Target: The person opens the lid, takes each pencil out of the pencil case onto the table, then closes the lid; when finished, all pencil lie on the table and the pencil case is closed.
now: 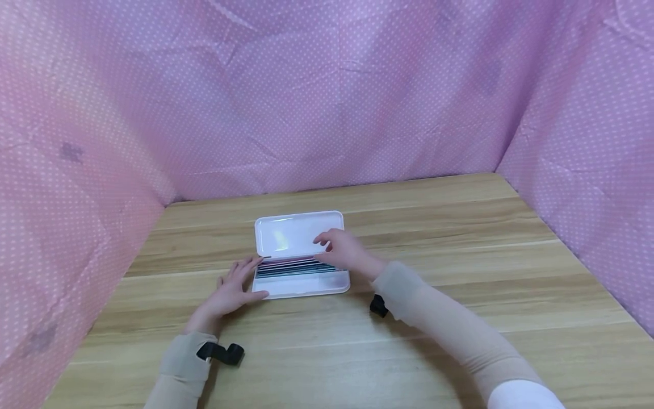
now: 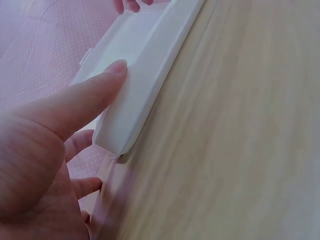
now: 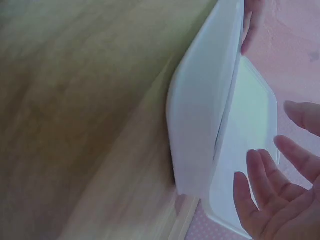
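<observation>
A white plastic pencil case point(image 1: 301, 287) lies unfolded on the table, its lid point(image 1: 286, 234) laid back on the far side. Inside the near half, several thin, dark and teal sticks point(image 1: 286, 268), looking like pencils, lie lengthwise side by side. My left hand point(image 1: 230, 294) touches the left end of the case; its straight thumb rests at the front rim, and the other fingers spread along the side. My right hand point(image 1: 346, 250) hovers over the right part of the case by the lid, fingers loosely bent with nothing between them, as the right wrist view shows.
The wood-grain table point(image 1: 449, 227) stretches around the case. Pink polka-dot cloth point(image 1: 337, 102) hangs at the back and both sides. A black wrist mount point(image 1: 222, 353) sticks out from the left sleeve, another mount point(image 1: 378, 306) from the right.
</observation>
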### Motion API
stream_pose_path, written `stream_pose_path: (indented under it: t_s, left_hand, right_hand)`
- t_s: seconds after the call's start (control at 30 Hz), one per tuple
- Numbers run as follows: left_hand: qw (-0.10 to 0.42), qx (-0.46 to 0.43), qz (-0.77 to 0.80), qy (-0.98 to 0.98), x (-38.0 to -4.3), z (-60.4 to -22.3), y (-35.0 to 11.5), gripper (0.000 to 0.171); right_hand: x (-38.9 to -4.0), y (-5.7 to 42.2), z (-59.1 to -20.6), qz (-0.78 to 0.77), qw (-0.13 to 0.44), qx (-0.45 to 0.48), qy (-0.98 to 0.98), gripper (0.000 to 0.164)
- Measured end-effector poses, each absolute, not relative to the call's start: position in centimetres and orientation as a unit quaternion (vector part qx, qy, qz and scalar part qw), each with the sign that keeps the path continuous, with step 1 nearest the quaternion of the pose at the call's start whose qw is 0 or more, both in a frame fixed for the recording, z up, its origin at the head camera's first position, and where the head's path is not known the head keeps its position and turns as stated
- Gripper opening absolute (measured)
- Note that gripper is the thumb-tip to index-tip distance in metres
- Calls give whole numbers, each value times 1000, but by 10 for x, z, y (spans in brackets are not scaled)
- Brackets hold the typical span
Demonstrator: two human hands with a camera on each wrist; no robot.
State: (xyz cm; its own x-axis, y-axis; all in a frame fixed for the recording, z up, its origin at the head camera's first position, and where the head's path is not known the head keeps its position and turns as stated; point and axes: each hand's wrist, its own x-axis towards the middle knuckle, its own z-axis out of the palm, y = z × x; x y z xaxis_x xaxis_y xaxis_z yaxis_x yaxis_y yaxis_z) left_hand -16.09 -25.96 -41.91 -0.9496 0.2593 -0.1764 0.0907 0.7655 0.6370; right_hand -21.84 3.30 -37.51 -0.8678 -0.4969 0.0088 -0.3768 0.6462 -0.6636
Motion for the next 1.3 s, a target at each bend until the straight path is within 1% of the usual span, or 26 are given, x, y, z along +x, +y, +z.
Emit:
stream_pose_path:
  t_s: [0.2,0.6,0.83,1.3]
  left_hand:
    - [129,87,338,928,-159,-419,-260,88]
    - [126,85,332,931,-158,-421,-261,88]
    - [126,86,335,930,-158,-422,-260,87]
    - [127,89,332,930,-160,-421,-258,87]
  right_hand:
    - [-213,27,-378,-289,95,-290,908,35]
    - [-212,17,-386,-215,92,-309,922,32]
    - [-212,14,-386,-208,93,-321,919,26]
    - [-222,15,-383,-188,122,-351,909,25]
